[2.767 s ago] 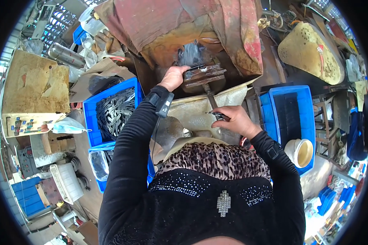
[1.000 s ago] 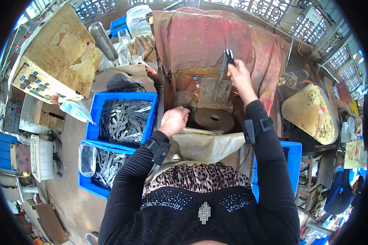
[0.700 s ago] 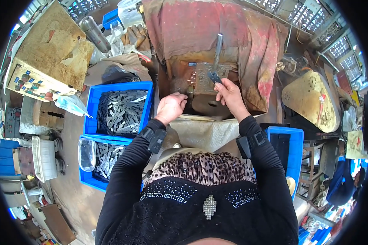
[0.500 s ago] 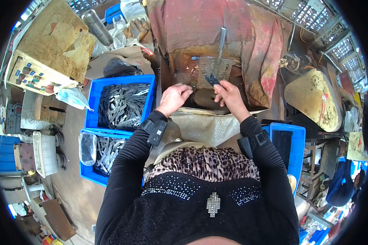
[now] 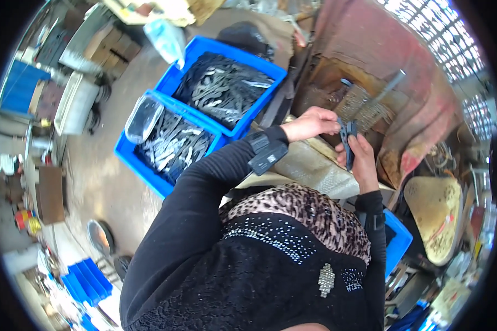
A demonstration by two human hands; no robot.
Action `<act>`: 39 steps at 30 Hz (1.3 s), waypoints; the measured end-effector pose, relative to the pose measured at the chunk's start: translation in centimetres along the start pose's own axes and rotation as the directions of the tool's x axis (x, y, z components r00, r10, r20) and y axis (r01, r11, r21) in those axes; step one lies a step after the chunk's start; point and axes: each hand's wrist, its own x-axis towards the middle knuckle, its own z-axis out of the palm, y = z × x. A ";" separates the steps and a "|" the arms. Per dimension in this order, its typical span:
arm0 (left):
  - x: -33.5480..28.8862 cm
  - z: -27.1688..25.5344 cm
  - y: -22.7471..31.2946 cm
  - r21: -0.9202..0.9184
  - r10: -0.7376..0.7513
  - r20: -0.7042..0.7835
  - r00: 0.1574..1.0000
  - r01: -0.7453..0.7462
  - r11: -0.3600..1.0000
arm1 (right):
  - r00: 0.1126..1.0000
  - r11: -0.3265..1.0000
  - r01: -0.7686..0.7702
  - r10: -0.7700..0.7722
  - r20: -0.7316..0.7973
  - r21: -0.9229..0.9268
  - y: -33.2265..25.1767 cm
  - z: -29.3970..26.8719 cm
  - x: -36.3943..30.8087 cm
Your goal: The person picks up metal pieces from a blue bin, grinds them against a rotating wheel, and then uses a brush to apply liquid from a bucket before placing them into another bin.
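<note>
My left hand (image 5: pixel 313 124) comes across from the left, fingers pinched against the upper end of a dark, flat metal piece (image 5: pixel 348 138). On its other side my right hand (image 5: pixel 363 157) grips the same piece between thumb and fingers, close to the left fingertips. There appear to be two narrow dark strips side by side there; whether they are joined, I cannot tell. Both hands are above the near edge of a cloth-draped, open-fronted work box. Inside it, a metal rod (image 5: pixel 389 87) slants up from a rough, textured plate (image 5: pixel 359 106).
Left of me, a blue bin (image 5: pixel 276 74) full of dark metal strips adjoins another blue bin (image 5: pixel 126 157) with similar strips. A clear plastic container (image 5: pixel 143 119) rests on the nearer bin's corner. Right of me are another blue bin (image 5: pixel 398 243) and a stained stool seat (image 5: pixel 433 215).
My view has swung left, bringing the strip bins nearer the middle. My hands have come together; the left, earlier apart from the right's dark piece, is now touching it.
</note>
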 end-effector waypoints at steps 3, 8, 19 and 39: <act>-0.8 0.0 -0.7 -0.114 0.003 0.010 1.000 -0.002 0.994 | 0.983 0.991 -0.071 0.089 0.161 -0.117 -0.5 0.4 -0.6; -2.2 -0.3 -0.9 -0.148 0.031 -0.026 0.999 -0.035 0.988 | 0.958 0.997 -0.068 0.078 0.277 -0.045 -0.2 1.0 -0.4; -10.9 -7.2 3.4 0.393 0.191 -0.456 0.869 0.004 0.920 | 0.994 0.997 0.028 -0.021 0.106 -0.069 0.1 0.0 2.0; -32.0 -18.2 -6.8 0.161 0.061 -0.966 0.252 0.397 0.903 | 0.956 0.986 0.164 -0.169 -0.238 -0.041 0.6 0.4 4.9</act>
